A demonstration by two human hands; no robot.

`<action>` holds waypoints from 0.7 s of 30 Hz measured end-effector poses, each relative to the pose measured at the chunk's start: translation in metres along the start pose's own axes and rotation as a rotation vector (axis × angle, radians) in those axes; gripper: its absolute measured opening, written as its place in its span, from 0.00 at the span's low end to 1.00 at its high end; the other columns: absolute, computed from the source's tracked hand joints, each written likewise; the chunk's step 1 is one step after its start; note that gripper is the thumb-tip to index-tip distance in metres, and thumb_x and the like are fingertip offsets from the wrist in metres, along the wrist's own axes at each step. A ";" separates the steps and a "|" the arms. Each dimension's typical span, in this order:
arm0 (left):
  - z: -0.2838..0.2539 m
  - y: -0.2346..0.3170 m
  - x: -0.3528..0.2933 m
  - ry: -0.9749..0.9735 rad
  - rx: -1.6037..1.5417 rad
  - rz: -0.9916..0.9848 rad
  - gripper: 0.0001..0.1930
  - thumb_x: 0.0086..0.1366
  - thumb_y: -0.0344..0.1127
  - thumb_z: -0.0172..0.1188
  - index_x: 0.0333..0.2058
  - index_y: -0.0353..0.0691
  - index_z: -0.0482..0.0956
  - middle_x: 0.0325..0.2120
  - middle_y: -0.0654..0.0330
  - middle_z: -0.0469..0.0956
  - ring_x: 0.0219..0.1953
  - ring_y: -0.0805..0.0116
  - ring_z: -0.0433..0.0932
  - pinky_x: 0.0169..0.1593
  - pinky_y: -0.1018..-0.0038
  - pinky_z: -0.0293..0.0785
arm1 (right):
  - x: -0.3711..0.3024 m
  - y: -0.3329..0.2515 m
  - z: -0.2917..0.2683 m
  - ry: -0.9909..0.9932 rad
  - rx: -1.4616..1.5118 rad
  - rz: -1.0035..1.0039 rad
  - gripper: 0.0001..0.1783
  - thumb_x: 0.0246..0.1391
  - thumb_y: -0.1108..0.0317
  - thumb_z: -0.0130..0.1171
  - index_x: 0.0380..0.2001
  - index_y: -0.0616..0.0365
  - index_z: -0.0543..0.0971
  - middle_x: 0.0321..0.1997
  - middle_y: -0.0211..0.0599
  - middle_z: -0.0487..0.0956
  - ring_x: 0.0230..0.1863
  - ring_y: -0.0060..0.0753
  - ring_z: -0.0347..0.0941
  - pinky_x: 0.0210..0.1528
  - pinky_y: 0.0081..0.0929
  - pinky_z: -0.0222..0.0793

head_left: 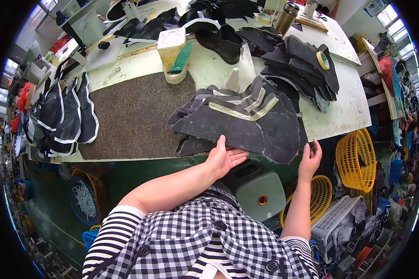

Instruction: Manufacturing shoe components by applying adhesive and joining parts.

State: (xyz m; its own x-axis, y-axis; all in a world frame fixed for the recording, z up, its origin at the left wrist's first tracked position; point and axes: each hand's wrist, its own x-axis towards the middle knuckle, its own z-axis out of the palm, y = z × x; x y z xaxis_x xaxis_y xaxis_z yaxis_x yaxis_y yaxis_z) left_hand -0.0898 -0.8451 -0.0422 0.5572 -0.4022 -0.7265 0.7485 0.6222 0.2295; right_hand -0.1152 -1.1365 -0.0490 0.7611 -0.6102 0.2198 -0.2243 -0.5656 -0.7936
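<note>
A stack of dark grey shoe-upper pieces, the top one with pale tape strips, overhangs the near edge of the worktable. My left hand is palm up at the stack's near edge, thumb raised against it and fingers stretched to the right. Just off the stack's right end, my right hand is upright with its fingers apart. Neither hand holds anything that I can see. Left of the stack lies a brown speckled mat.
White-edged black pieces hang over the table's left side. Behind the stack stand a white tub with a green brush, a pale cone, a dark pile with a tape roll and a flask. Yellow baskets are below right.
</note>
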 end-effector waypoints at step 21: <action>-0.004 0.012 -0.004 -0.098 0.141 0.364 0.18 0.68 0.38 0.38 0.44 0.27 0.68 0.43 0.45 0.74 0.46 0.51 0.76 0.54 0.56 0.71 | -0.051 -0.051 0.049 -0.167 -0.209 -0.779 0.27 0.37 0.84 0.49 0.45 0.56 0.77 0.47 0.40 0.78 0.52 0.41 0.73 0.56 0.36 0.67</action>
State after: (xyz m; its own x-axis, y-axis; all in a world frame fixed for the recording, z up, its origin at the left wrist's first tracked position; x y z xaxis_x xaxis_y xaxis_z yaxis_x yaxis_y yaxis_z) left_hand -0.0847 -0.8335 -0.0387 0.8217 -0.2388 -0.5175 0.5339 0.6404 0.5522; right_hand -0.1128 -1.0490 -0.0477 0.8223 0.0810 0.5632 0.3092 -0.8946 -0.3227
